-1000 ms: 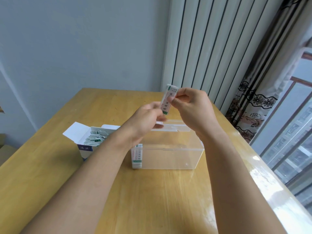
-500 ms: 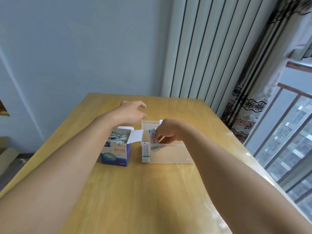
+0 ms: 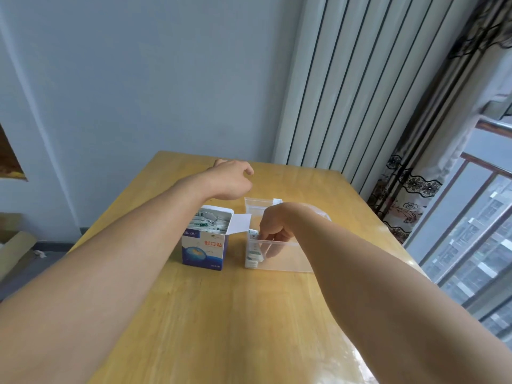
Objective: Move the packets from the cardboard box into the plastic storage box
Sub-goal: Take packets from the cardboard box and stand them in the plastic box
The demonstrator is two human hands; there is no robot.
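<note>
Clear plastic forms the storage box (image 3: pixel 279 256), which stands on the wooden table (image 3: pixel 249 314) nearer its right edge than its left, with the cardboard box (image 3: pixel 203 252) just beside it on the left, the two apart by a narrow strip of bare wood. The right hand (image 3: pixel 273 231) is down inside the storage box at its left end, fingers (image 3: pixel 270 249) curled downward and pinching or pressing a packet (image 3: pixel 253 246) against the left wall, where one or two others already stand; whether the fingertips truly grip it or only steady it is hard to tell through the plastic. That packet stands on end, its long axis close to upright and leaning slightly. The left hand (image 3: pixel 231 180) hovers above and beyond the cardboard box, toward the far edge of the table, fingers loosely curled and holding nothing. The remaining packets (image 3: pixel 210 224) lie jumbled in the open top of the cardboard box, its white flap (image 3: pixel 239 223) folded out toward the storage box. The coming move turns on this: the pile lies below and nearer the person than the left hand's fingers, so that hand is the closer one and would need to draw back and drop straight in, while the right hand would have to cross over the flap. Most of the packets appear not yet moved, so the task looks early.
</note>
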